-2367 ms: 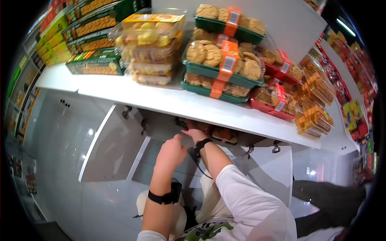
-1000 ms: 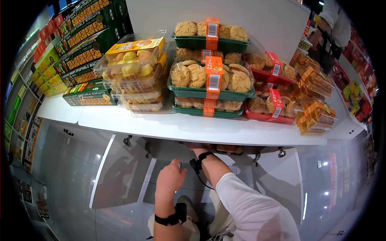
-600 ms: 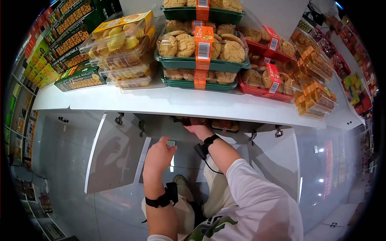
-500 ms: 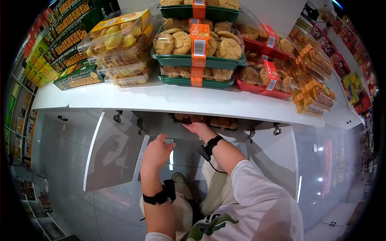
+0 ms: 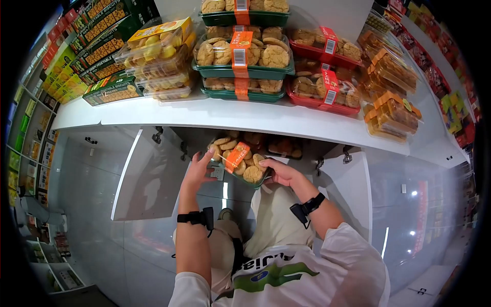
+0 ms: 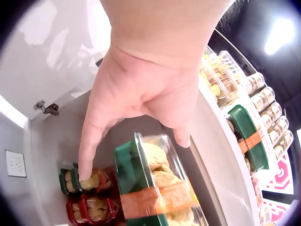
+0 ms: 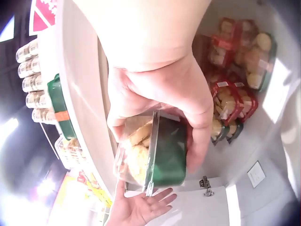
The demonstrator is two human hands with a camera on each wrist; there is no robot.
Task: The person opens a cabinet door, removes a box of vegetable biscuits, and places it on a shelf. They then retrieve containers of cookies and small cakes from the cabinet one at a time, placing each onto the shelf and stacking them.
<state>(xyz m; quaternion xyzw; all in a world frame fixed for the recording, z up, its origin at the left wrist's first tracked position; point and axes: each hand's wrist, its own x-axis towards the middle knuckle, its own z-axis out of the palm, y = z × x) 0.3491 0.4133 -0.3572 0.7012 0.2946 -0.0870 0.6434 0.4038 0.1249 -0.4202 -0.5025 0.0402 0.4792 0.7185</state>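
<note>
A green tray of round cookies [image 5: 251, 165] with a clear lid and an orange label is held tilted in front of the open cabinet. My right hand [image 5: 284, 173] grips its right end; in the right wrist view the thumb and fingers of the right hand [image 7: 160, 89] span the lid and the green base [image 7: 169, 153]. My left hand [image 5: 197, 173] is spread at the tray's left end, its fingers apart. In the left wrist view the left hand [image 6: 146, 89] stands over the tray [image 6: 134, 179]; whether it touches the tray I cannot tell.
Inside the cabinet lie more cookie trays [image 5: 285, 148]. White doors [image 5: 148, 176] stand open on both sides. On the white counter [image 5: 204, 113] above are stacked green trays [image 5: 243, 71], red trays [image 5: 322, 105], clear boxes [image 5: 162, 64] and biscuit boxes [image 5: 113, 92].
My right hand has come out of the cabinet with a green cookie tray, moving down and right. My left hand has risen slightly and its fingers have spread beside the tray.
</note>
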